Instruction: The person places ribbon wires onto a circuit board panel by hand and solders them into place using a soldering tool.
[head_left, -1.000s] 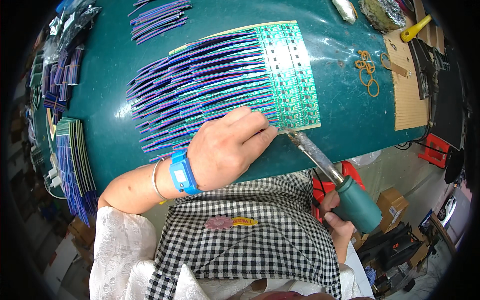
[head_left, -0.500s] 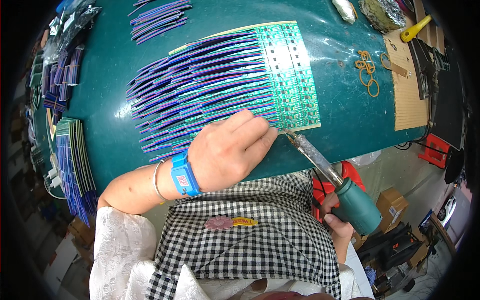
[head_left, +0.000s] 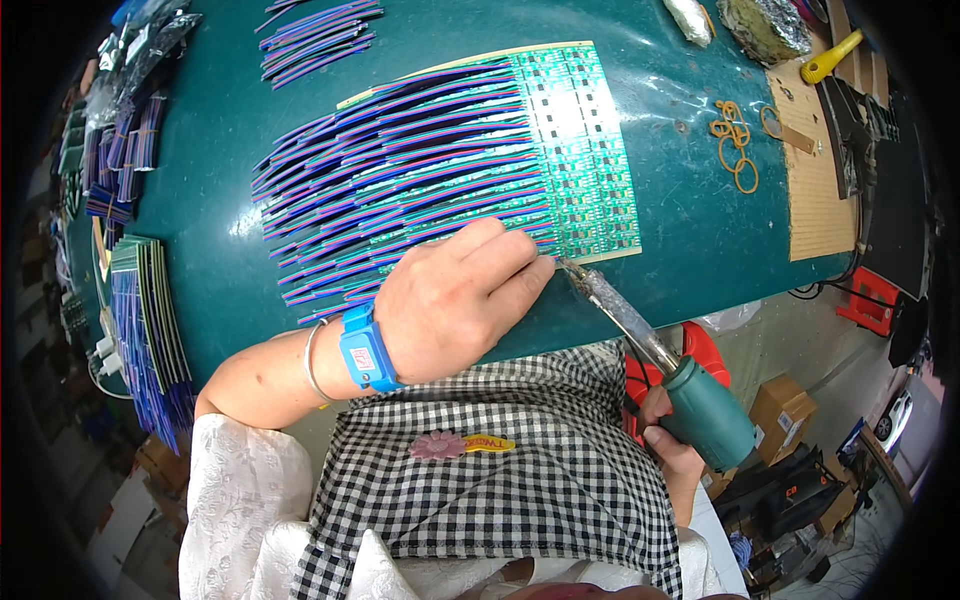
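My left hand (head_left: 462,295), with a blue wrist strap (head_left: 368,348) on its wrist, lies over the near end of a green circuit board panel (head_left: 590,150). Its fingers are pinched together on a ribbon wire whose end is mostly hidden beneath them. Rows of blue, red and green ribbon wires (head_left: 400,165) extend leftward from the panel. My right hand (head_left: 672,440) is wrapped round the green handle of a soldering iron (head_left: 710,412). The iron slants up to the left, and its tip is right beside my left fingertips at the panel's near edge.
Bundled ribbon wires (head_left: 322,42) lie at the far left on the green table (head_left: 215,215). Another wired stack (head_left: 150,330) hangs over the left edge. Rubber bands (head_left: 738,150) and a cardboard sheet (head_left: 822,205) are on the right. A red stool (head_left: 705,350) stands below the near edge.
The soldering iron has shifted slightly left, bringing its tip closer to my left fingertips. My left hand has stayed almost still.
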